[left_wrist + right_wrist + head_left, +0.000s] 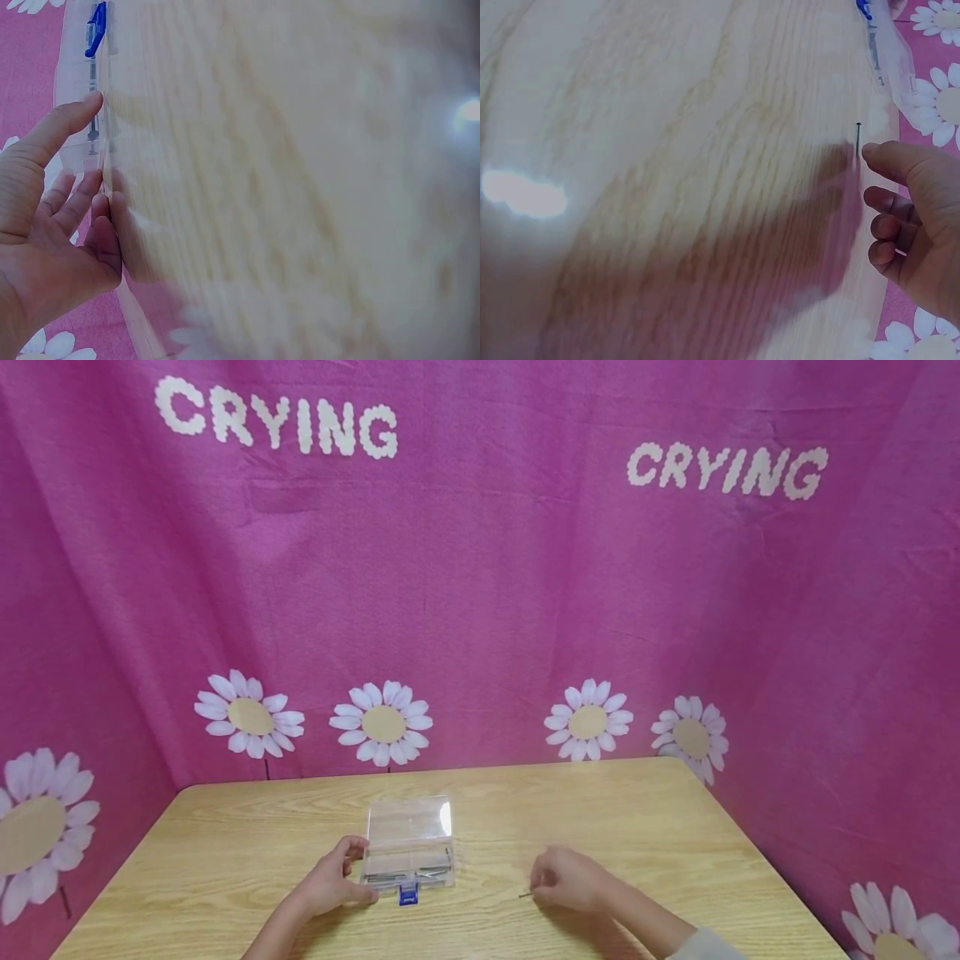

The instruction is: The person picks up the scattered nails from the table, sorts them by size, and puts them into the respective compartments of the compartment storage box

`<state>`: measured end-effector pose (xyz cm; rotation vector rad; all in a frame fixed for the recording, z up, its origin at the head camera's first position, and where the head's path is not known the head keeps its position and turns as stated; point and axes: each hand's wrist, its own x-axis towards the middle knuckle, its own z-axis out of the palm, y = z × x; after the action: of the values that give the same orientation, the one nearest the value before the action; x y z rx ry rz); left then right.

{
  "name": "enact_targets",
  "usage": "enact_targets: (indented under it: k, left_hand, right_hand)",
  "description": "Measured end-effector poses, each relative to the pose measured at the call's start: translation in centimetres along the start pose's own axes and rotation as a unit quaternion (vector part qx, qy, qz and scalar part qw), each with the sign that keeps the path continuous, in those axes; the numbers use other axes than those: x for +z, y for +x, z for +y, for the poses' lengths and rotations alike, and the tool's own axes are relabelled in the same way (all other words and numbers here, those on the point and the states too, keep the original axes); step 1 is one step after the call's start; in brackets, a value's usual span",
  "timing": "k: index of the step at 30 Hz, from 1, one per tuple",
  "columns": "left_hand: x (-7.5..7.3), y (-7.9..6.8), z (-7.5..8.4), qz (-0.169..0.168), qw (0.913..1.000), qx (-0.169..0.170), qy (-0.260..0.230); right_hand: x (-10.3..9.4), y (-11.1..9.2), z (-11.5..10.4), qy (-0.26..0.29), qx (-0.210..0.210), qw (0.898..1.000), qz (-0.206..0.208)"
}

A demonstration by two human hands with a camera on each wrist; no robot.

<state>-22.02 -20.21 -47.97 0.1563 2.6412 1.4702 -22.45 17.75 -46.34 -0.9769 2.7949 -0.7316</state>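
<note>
A clear plastic case (408,864) with a blue latch (408,894) stands with its lid raised, holding several thin metal pieces. My left hand (330,881) grips the case's left side, thumb at the front corner and fingers behind. In the left wrist view the thumb (86,109) touches the case near its latch. To the right, my right hand (566,878) pinches a small nail (524,895) at the fingertips, low over the table. The right wrist view shows the nail (858,139) at the thumb tip; the index finger is hidden there.
The light wooden tabletop (247,852) lies under both hands. Pink cloth (480,610) with white daisies and lettering hangs around its back and sides. A grey sleeve (705,946) covers part of the right forearm.
</note>
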Motion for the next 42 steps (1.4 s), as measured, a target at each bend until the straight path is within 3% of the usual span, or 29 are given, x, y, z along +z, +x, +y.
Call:
enact_targets:
  k: [7,26,36,42]
  left_hand:
    - [0.0,0.0,0.0,0.003,1.0000,-0.003,0.002]
    - [-0.1,-0.1,0.1,0.003,1.0000,0.000,0.007]
    - [0.0,-0.2,0.1,0.001,1.0000,0.001,-0.001]
    - [0.0,-0.1,0.1,0.003,1.0000,-0.004,0.003]
  right_hand:
    - [0.3,-0.3,0.1,-0.021,-0.005,1.000,-0.002]
    - [0.6,0.0,0.0,-0.013,-0.007,1.000,-0.012]
    - [1.1,0.0,0.0,-0.035,0.006,0.999,0.001]
    - [1.2,0.0,0.0,-0.021,0.008,1.000,0.005]
